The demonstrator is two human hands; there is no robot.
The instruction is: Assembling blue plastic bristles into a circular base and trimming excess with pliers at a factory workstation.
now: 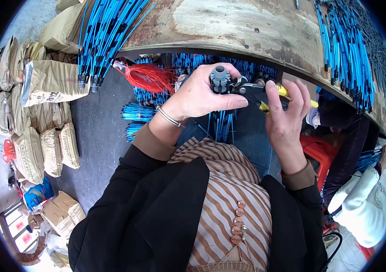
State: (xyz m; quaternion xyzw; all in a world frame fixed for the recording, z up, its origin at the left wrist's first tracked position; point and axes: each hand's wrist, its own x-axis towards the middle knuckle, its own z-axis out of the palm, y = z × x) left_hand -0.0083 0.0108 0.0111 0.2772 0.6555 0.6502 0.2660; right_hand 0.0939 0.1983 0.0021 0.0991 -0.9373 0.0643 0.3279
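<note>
My left hand is closed around a bundle of thin blue rods, whose lower ends hang below the palm. Dark grey fittings cluster at the top of this bundle, round a lighter grey tube end. In my right hand is a pair of pliers with black jaws and yellow-and-black handles. The plier head meets the right side of the grey cluster, close to my left thumb. What lies between the jaws is too small to tell.
A worn wooden table stands ahead, with blue rods piled at its left and more rods at its right. Red ties hang under its edge. Sacks stack up at left. A person in white sits at right.
</note>
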